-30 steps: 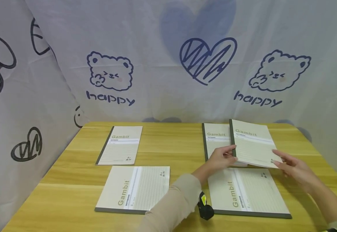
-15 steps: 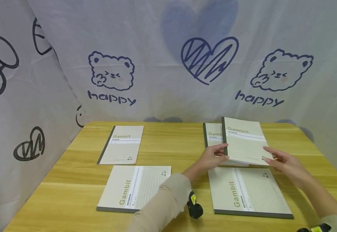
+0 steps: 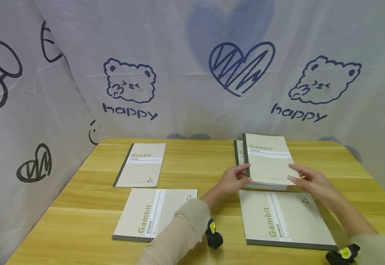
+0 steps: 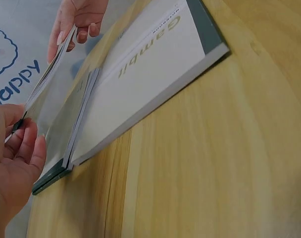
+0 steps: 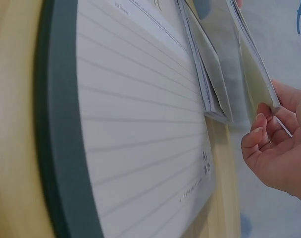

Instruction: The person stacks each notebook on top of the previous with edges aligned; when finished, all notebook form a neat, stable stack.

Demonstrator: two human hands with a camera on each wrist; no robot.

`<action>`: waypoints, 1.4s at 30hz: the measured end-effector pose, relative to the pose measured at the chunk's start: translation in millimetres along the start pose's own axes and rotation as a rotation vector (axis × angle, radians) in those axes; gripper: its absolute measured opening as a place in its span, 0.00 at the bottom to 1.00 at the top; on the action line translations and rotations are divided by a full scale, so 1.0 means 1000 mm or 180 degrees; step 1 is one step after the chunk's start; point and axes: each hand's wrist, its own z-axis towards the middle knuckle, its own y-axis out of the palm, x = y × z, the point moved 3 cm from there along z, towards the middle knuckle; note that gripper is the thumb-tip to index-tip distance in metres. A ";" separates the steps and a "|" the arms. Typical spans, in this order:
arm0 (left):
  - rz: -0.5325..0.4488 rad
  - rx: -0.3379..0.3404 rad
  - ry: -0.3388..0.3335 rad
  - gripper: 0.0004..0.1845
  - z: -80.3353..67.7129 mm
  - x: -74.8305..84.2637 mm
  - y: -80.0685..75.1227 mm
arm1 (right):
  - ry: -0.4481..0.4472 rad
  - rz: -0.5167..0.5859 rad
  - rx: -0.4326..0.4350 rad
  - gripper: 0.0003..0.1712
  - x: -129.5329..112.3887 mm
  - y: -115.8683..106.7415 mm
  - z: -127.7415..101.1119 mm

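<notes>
My left hand (image 3: 230, 180) pinches the dark spine edge of a cream Gambit notebook (image 3: 270, 160). The right hand (image 3: 314, 184) pinches the same notebook near its lower right corner, thumb and fingers on either side. In the left wrist view the held notebook (image 4: 49, 82) hangs apart from a small stack of notebooks (image 4: 74, 126) below it. From the head, the held one hides most of that stack (image 3: 240, 154), leaving its left and lower edges showing. The right wrist view has the right hand (image 5: 279, 144) gripping the notebook's corner.
Nearer on the right lies a sideways notebook (image 3: 288, 217), spine toward me. On the left are an upright notebook (image 3: 141, 165) and a sideways notebook (image 3: 146, 213), partly covered by my left sleeve. A printed cloth (image 3: 185, 92) stands behind the wooden table (image 3: 79, 221).
Both hands have carried the held notebook leftward, from partly beside the stack at the back right to over most of it. The other notebooks stay put.
</notes>
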 end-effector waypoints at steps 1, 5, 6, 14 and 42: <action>0.0017 0.0011 0.0000 0.25 0.000 -0.001 -0.001 | -0.0006 -0.0013 0.0002 0.38 -0.001 0.002 0.002; 0.0090 0.0043 0.0009 0.25 0.001 -0.007 -0.007 | -0.0025 0.0066 -0.0007 0.38 -0.006 0.008 0.009; 0.0102 0.0052 0.0017 0.25 0.001 -0.009 -0.008 | -0.0023 0.0096 -0.0015 0.38 -0.006 0.010 0.010; 0.0378 0.0050 0.0174 0.24 0.006 -0.020 -0.012 | -0.0066 0.0157 -0.0025 0.35 -0.003 0.020 0.022; 0.1311 -0.0102 0.0271 0.23 0.014 -0.023 -0.006 | 0.0180 -0.0209 0.0037 0.36 0.006 0.033 0.032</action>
